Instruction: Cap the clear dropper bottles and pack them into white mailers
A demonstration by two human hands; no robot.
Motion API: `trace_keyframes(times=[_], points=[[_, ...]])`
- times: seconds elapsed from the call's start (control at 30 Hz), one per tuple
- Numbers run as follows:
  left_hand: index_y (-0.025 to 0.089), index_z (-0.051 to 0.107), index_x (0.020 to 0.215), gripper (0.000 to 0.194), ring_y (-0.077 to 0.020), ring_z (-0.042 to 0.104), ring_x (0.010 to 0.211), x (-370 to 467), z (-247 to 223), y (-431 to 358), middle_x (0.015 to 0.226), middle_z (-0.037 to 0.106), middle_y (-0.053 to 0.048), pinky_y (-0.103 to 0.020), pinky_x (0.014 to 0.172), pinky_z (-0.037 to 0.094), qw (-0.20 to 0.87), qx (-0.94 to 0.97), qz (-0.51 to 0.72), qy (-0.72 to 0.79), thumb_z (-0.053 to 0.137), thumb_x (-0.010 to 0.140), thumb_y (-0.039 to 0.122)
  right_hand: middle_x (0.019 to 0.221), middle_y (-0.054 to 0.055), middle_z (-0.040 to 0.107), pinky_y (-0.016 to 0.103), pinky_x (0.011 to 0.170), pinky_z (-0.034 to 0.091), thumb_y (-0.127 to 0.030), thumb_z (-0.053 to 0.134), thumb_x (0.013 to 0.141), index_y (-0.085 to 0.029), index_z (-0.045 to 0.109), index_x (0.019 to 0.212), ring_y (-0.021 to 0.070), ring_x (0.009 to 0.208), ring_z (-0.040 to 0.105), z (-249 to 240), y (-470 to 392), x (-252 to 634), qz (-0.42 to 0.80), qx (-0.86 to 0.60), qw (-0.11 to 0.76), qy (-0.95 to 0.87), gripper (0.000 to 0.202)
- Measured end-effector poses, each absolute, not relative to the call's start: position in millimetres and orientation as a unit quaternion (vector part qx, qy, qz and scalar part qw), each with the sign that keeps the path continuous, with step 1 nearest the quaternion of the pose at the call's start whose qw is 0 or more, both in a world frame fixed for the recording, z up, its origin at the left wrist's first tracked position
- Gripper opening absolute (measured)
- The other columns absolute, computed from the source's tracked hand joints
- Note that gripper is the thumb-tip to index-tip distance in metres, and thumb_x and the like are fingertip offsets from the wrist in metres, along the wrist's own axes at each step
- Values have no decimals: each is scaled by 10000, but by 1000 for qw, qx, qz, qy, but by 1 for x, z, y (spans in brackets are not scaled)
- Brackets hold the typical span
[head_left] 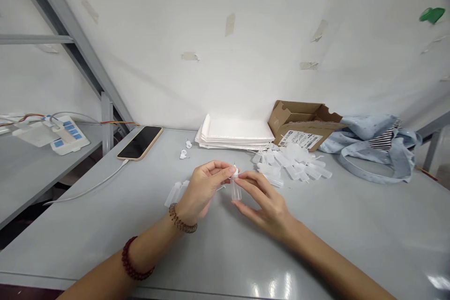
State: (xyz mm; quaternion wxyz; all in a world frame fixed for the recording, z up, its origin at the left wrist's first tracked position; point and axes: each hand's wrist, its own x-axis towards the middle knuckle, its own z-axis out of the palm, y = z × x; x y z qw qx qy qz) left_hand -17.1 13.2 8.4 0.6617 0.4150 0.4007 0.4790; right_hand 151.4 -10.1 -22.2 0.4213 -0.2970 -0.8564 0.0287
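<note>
A small clear plastic needle-tip bottle [236, 191] stands upright between my hands, above or on the grey table. My left hand [204, 185] pinches its white cap [235, 173], from which a thin needle points up. The fingers of my right hand [265, 201] close round the bottle, with the thumb near its base. Beside my left hand lie a few similar clear bottles [173, 194], partly hidden by that hand. To the right is a heap of translucent bottles [295, 161]. Two loose white caps with needles [183, 154] rest beyond my left hand.
A stack of white padded envelopes [235, 133] sits against the wall, beside an open cardboard box [304, 124]. Light blue cloth [376, 150] lies at the right. A phone [140, 142] with a white cable is at the left, and a power strip [68, 136] is on the neighbouring table.
</note>
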Motion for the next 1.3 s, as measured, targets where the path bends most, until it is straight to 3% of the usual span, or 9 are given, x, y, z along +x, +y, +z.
trace_keyframes(times=[0.23,0.37,0.5,0.63,0.77,0.9,1.03,1.2,1.3], points=[[149,632,756,184,-139,611,833,-16,5,11,822,704,-30,-323,890,434,685,379,490,382,753,706,278,1037,123,536,405,731,509,-196,638,806,-231,497,1232,239,919,549,-17,-10,153,-74,-342,414,-840,450],[151,630,782,197,-134,624,841,-15,6,10,834,718,-32,-319,906,434,691,359,504,374,766,697,264,909,89,568,343,642,503,-149,623,809,-203,462,1269,188,768,540,-19,-9,153,-61,-323,418,-847,490],[154,648,804,199,-123,626,828,-15,7,9,842,728,-30,-299,884,447,692,352,508,373,779,686,248,903,83,612,279,630,511,-93,572,823,-186,445,1282,156,739,574,-25,-11,150,-8,-309,435,-846,486],[155,666,807,211,-121,623,799,-15,7,8,788,729,-23,-292,864,442,677,368,510,383,794,667,247,763,6,621,204,511,480,-93,552,832,-226,470,1210,91,531,526,-29,-17,144,28,-344,470,-812,409],[168,664,862,278,-128,620,835,-14,6,7,821,736,-27,-276,850,427,669,381,503,394,810,648,264,767,-5,636,190,448,465,-171,573,827,-232,444,1109,75,478,521,-25,-21,139,187,-437,497,-726,317],[179,646,943,325,-117,619,781,-15,7,7,802,730,-16,-265,806,438,661,405,489,400,797,671,275,627,-54,591,221,492,480,-242,573,838,-211,390,1199,91,480,549,-12,-23,138,419,-441,473,-637,405],[188,632,969,306,-98,602,733,-18,7,10,784,710,4,-234,741,443,665,415,490,381,768,709,275,634,-20,645,239,508,477,-295,595,838,-177,404,1263,99,481,573,1,-24,141,588,-402,445,-543,480],[194,654,952,228,-95,584,725,-21,7,15,736,679,17,-230,768,435,671,441,468,370,727,750,271,704,21,689,232,474,461,-296,651,806,-168,476,1241,96,457,581,2,-19,148,678,-351,426,-486,487],[174,678,880,152,-134,590,822,-23,8,18,800,693,-18,-253,819,427,658,471,459,367,700,766,272,734,41,701,229,467,458,-294,668,792,-152,548,1168,87,441,574,1,-17,149,685,-345,423,-483,420]])
